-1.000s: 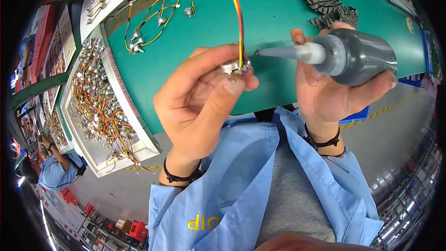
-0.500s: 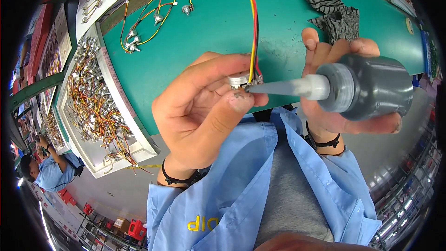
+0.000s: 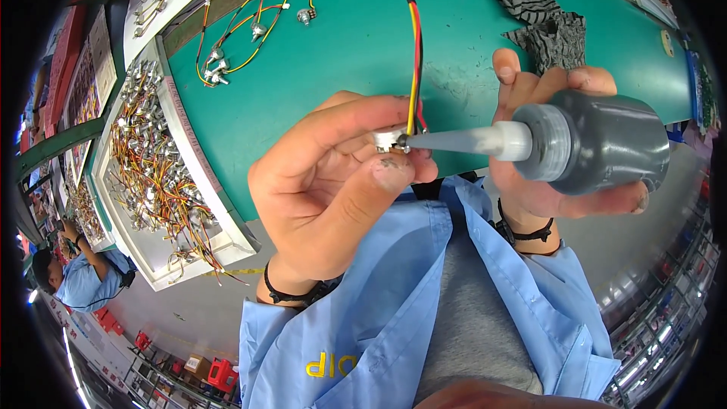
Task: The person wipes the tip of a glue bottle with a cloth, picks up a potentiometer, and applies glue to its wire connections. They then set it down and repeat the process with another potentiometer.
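Observation:
Pinched between the thumb and fingers of my left hand (image 3: 318, 182) is a small silver potentiometer (image 3: 388, 141). Its red, yellow and black wires (image 3: 416, 53) run up toward the table's far edge, with a dark band partway along. My right hand (image 3: 526, 95) is wrapped round a squeeze bottle (image 3: 617, 144) of dark grey material, lying sideways. The tapered nozzle (image 3: 458, 141) points left, and its tip meets the potentiometer's terminals where the wires join. Whether anything comes out of the tip is too small to tell.
Several wired potentiometers (image 3: 216, 68) lie on the green table (image 3: 363, 38) at the far left. A white tray (image 3: 216, 182) full of them stands left. A striped dark cloth (image 3: 556, 34) lies at the far right. Another person (image 3: 91, 276) is at the left edge.
My left hand has turned the potentiometer slightly, so its side shows more. The wires' upper part has swung left, bringing a white connector into view. The bottle has shifted a little left.

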### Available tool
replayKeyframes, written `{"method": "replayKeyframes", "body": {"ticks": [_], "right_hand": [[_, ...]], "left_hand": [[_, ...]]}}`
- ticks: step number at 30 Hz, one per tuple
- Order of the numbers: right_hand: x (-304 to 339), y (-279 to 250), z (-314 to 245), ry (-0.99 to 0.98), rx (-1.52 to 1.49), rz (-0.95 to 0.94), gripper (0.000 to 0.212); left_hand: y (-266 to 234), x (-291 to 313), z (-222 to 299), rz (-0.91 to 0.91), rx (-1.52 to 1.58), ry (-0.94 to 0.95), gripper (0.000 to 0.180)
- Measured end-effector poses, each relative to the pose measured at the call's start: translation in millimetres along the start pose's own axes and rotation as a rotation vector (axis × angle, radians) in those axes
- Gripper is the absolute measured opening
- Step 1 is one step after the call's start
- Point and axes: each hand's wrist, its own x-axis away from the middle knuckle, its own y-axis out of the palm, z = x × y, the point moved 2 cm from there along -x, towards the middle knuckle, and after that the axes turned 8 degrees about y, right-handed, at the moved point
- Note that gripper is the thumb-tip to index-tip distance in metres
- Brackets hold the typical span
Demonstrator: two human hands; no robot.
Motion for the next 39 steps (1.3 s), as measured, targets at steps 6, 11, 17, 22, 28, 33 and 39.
{"method": "replayKeyframes", "body": {"ticks": [6, 11, 17, 22, 28, 33, 39], "right_hand": [[-1, 4, 3, -0.032, -0.002, -0.064, 0.094], [1, 14, 3, -0.042, -0.049, 0.11, 0.095], [1, 1, 3, -0.005, -0.004, -0.01, 0.095], [3, 2, 3, -0.007, -0.014, 0.052, 0.095], [3, 1, 4, -0.012, -0.013, 0.056, 0.095], [3, -1, 4, -0.003, -0.02, 0.039, 0.095], [5, -1, 4, -0.009, -0.017, 0.077, 0.095]], "left_hand": [[2, 1, 2, 0.03, -0.001, -0.03, 0.043], [1, 1, 0, 0.036, 0.001, -0.044, 0.043], [0, 2, 0, 0.022, 0.012, -0.05, 0.043], [-1, 3, 0, 0.015, 0.015, -0.045, 0.042], [-1, 3, 0, 0.016, 0.036, -0.043, 0.041], [-1, 3, 0, 0.026, 0.054, -0.071, 0.041], [0, 3, -1, 0.022, 0.07, -0.067, 0.04]]}}
